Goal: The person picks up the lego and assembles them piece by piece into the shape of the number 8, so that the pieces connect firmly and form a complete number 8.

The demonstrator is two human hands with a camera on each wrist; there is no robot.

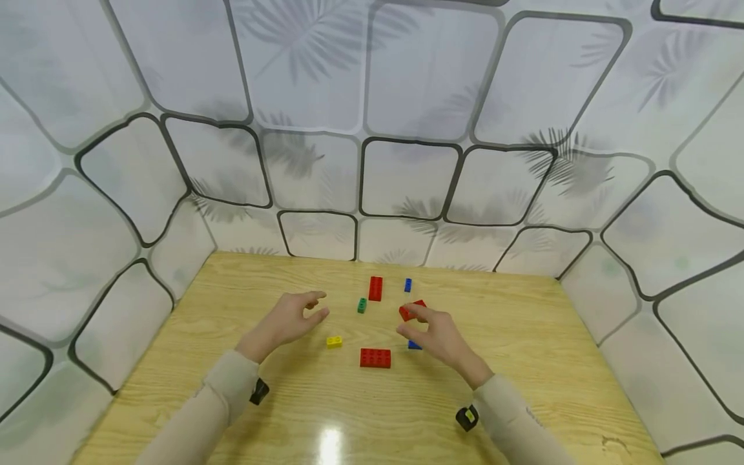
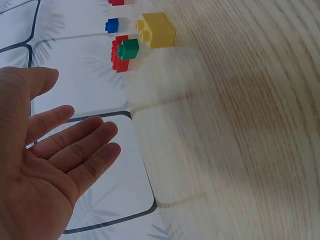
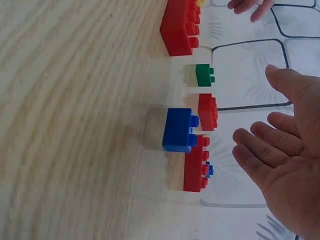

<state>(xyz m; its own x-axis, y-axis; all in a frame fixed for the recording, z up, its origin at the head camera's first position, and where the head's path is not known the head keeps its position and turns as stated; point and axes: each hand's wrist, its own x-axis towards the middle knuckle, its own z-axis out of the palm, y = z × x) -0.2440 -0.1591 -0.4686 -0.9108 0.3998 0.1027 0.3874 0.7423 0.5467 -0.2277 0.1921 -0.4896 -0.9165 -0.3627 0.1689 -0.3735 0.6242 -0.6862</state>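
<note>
Nothing is held in either grip. The right hand point(image 1: 440, 336) is kept wide, its fingers relaxed and spread above the bench point(image 1: 523, 361), with no brick touched. Just under its fingers a blue brick point(image 3: 177, 130) is seen standing on the wood, and just beyond the fingertips lies a tilted red brick point(image 1: 411, 309). The left hand point(image 1: 289, 318) is likewise held open and raised off the bench, palm turned inward, fingers loosely extended. Nearest to it a small yellow brick point(image 1: 334, 341) is set on the wood, slightly toward the person. Between the two hands a long red brick point(image 1: 374, 358) is laid flat. Farther back, a small green brick point(image 1: 361, 305), an upright-lying red brick point(image 1: 375, 289) and a small blue brick point(image 1: 408, 285) are placed near the patterned wall point(image 1: 407, 129).
</note>
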